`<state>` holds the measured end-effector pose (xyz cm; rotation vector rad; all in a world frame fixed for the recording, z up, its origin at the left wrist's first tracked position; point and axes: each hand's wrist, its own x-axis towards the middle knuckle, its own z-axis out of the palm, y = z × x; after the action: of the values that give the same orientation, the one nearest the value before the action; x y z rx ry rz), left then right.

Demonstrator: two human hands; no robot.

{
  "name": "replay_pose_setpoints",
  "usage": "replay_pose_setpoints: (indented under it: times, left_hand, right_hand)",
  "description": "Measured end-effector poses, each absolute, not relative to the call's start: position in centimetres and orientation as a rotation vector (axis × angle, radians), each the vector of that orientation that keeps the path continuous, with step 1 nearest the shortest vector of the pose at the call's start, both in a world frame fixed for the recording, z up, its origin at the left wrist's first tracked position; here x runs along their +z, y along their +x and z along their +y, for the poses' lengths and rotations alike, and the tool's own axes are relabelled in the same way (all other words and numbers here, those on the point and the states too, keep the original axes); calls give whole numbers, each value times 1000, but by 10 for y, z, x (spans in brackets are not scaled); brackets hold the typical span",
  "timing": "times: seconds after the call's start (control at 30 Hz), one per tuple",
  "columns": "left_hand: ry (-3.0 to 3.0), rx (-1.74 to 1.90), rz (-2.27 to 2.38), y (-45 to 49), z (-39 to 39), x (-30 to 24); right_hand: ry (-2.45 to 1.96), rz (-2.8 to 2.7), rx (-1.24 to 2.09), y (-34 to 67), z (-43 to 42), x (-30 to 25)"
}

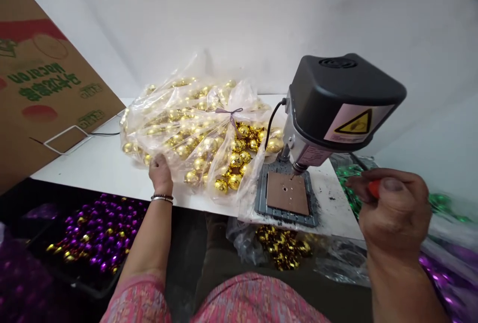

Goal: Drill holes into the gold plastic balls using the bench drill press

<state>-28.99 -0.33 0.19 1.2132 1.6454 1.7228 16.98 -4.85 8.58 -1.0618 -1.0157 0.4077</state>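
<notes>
My right hand (396, 208) is wrapped around the red-knobbed handle (374, 188) of a small black bench drill press (343, 99). Below its chuck, a brown square board (287, 193) with a small hole lies on the grey drill base (317, 216); no ball rests on it. At the near left edge of a large clear plastic bag (194, 129) full of shiny gold balls (235, 160), my left hand (161, 173) is closed, thumb on top. Its other fingers are mostly hidden, and what they hold cannot be made out.
A purple tie (229, 111) lies on the bag. On the left stand a cardboard box (41, 74) and, lower down, a dark bin (93, 290) of purple and gold balls. Gold pieces (284, 248) sit below the table edge (201, 207). Green shiny items (345, 183) are at right.
</notes>
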Motion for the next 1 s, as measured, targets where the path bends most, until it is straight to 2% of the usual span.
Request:
replay_pose_setpoints:
  times: [0.1,0.17,0.23,0.33,0.5,0.6,0.7,0.8,0.9,1.0]
  left_hand:
    - [1069,2052,2155,-253,-30,7]
    - [1344,2038,2327,-216,-45,11]
    - [1795,1792,2028,-176,-54,13]
    - [2141,1276,1742,-130,-52,10]
    - [2320,477,1971,-108,-37,0]
    - [2399,306,2024,-105,-32,-3]
    - [2348,419,2049,-106,-33,-3]
    - [2028,861,2002,-112,-41,1]
    - [1547,1262,1587,-114,-55,9]
    - [1176,1255,1135,-104,-68,16]
  right_hand:
    - [-1028,-999,422,168,-47,86]
    - [-1008,-996,404,166,-46,87]
    - [-1000,-1004,372,166,-46,86]
    - [-993,-1024,381,167,-47,85]
    - [-987,-1074,426,169,-49,84]
    - [-969,-1068,431,169,-49,83]
    - [-984,-1086,426,170,-50,80]
    - [-1000,-1120,441,172,-50,78]
    - [-979,-1130,433,172,-51,77]
    - [-964,-1130,422,171,-51,77]
